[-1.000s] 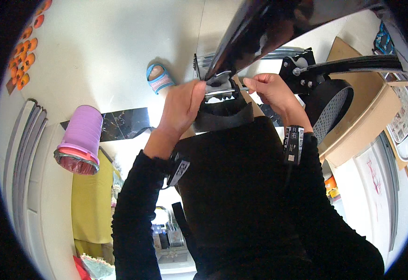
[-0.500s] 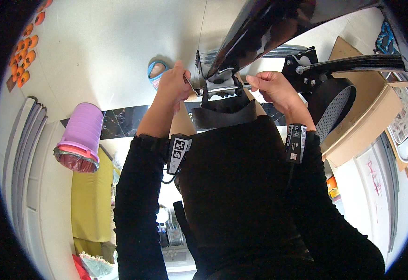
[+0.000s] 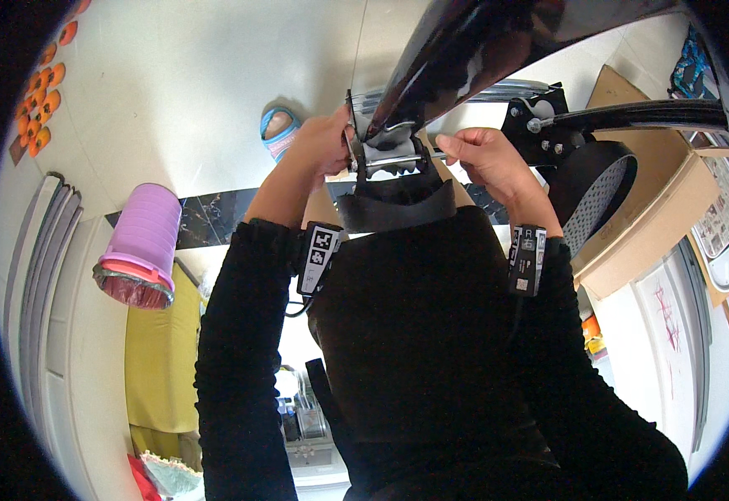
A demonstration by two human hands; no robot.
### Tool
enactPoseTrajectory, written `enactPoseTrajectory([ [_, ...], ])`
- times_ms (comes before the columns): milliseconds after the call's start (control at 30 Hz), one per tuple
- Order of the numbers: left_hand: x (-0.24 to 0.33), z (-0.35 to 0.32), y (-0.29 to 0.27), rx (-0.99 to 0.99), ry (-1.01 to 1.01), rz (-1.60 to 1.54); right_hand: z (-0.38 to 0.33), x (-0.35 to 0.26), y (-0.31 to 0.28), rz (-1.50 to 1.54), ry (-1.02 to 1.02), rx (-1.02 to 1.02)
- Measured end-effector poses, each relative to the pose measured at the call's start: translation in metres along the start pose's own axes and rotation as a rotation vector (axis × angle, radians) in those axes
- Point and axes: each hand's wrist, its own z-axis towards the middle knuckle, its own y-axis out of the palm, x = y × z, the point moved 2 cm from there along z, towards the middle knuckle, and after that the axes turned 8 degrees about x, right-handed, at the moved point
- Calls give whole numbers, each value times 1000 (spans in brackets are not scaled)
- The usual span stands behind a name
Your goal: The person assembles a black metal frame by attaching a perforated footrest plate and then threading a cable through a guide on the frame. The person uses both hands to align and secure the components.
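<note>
Between my hands is the lower end of a glossy black frame tube, with a silver metal axle across it. A black curved strap-like piece hangs below the axle. At the axle's left end my left hand, slightly smeared by motion, is closed on a thin metal tool, mostly hidden by the fingers. On the other side my right hand pinches a thin metal rod in line with the axle, between thumb and forefinger.
Right of my right hand are a black perforated foot pedal and an open cardboard box. A purple bin with a liner lies at the left. My blue-sandalled foot rests on the pale tiled floor.
My left hand has turned and moved slightly toward the right, closer to the axle end. My right hand keeps its pinch at nearly the same place.
</note>
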Motion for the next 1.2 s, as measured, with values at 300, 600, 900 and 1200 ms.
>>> enactPoseTrajectory([
  [300,-2,-1,-2,8,174,276,0,0,1,19,3,-8],
  [600,-1,-1,2,94,-17,-99,1,1,1,25,-1,-11],
  [900,12,-21,14,340,56,-229,-1,-1,2,20,-9,-18],
  [1200,17,-18,9,196,12,-213,1,2,2,19,-8,-16],
])
